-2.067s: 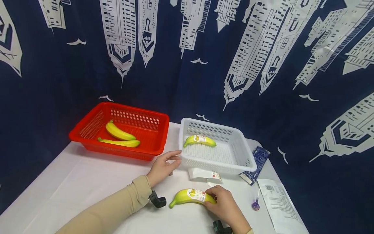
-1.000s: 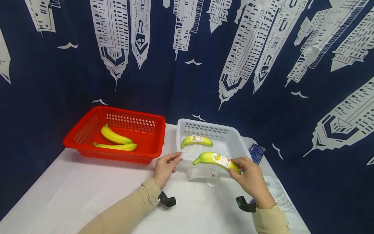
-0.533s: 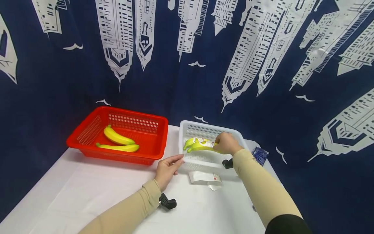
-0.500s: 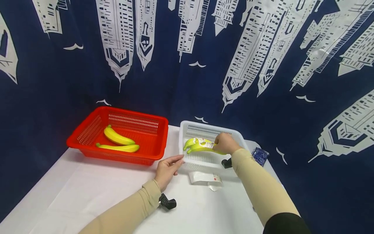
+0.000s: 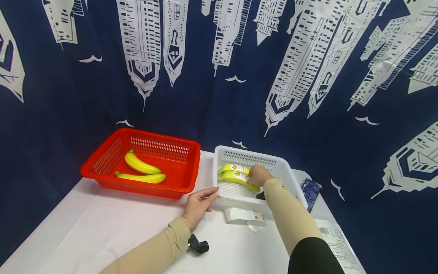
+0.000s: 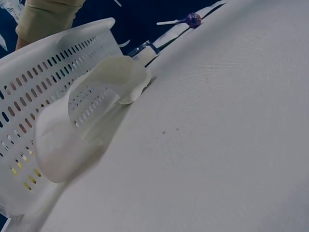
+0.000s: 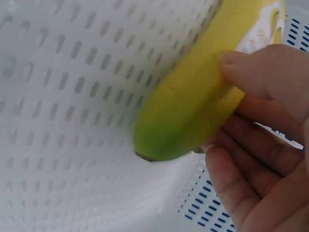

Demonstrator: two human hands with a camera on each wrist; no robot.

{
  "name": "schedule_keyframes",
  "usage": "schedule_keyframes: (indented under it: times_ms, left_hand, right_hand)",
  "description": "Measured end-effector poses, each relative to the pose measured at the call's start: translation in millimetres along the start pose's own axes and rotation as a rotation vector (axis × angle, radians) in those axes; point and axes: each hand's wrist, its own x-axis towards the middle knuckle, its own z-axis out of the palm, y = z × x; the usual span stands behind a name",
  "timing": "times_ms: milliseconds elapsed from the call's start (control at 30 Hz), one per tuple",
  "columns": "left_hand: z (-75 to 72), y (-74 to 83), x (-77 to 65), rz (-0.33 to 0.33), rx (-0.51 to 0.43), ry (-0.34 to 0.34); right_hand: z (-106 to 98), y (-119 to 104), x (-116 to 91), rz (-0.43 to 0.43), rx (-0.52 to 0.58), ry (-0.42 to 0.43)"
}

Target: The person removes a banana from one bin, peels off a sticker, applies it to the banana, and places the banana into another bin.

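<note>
In the head view, my right hand (image 5: 259, 176) reaches into the white basket (image 5: 253, 156) and grips the right end of a banana (image 5: 230, 177) bearing a white label. The banana lies low inside, alongside another labelled banana (image 5: 224, 168). Seen from the right wrist, the thumb presses on the yellow banana (image 7: 188, 101) near its green tip, fingers curled on the far side. My left hand (image 5: 197, 207) pinches the white basket's near left corner with thumb and fingertips. That hand does not show in the left wrist view.
Left of the white basket stands a red basket (image 5: 159, 146) with two bananas (image 5: 141, 178) inside. A curled white wrapper (image 5: 241, 215) lies before the white basket. At right are a blue packet (image 5: 310, 192) and a printed sheet (image 5: 337, 243). A lollipop (image 6: 193, 20) shows from the left wrist.
My right hand has lifted the nearer banana from the table and carried it into the white basket, beside the other one. My left hand has moved slightly to that basket's corner.
</note>
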Motion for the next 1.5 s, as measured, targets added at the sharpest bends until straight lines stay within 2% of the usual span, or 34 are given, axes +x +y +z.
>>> schedule_keyframes:
  times_ms: [200,433,667,900,1033,1133,1233,1367,1500]
  left_hand:
    - [-0.1,2.2,-1.3,0.028,0.007,0.002]
    - [-0.6,1.1,-3.8,0.011,0.013,-0.015]
    - [-1.3,1.2,-4.3,0.024,0.006,-0.011]
    - [-2.2,-0.5,-4.8,0.017,0.003,-0.019]
    - [-2.7,-1.7,-5.6,0.029,0.009,-0.027]
    - [-1.4,-2.4,-6.9,0.041,0.022,-0.031]
    - [-1.5,-3.4,-8.2,0.041,0.031,-0.031]
    - [-1.4,-4.2,-9.6,0.039,0.043,-0.043]
    - [0.2,-3.7,-11.3,0.04,0.043,-0.061]
  right_hand:
    - [4,2,3,-0.078,0.002,0.068]
    - [4,-5,1,-0.018,-0.012,0.072]
    - [4,-8,1,-0.026,-0.035,0.123]
    - [4,-7,-1,-0.034,-0.033,0.108]
    - [-5,-11,-6,-0.046,-0.015,0.109]
    - [-17,-17,-18,-0.051,0.084,0.149]
    - [-26,-27,-35,-0.069,0.246,0.252]
    - [-25,-43,-67,-0.063,0.592,0.416]
    - [-4,-66,-113,-0.105,1.034,0.536]
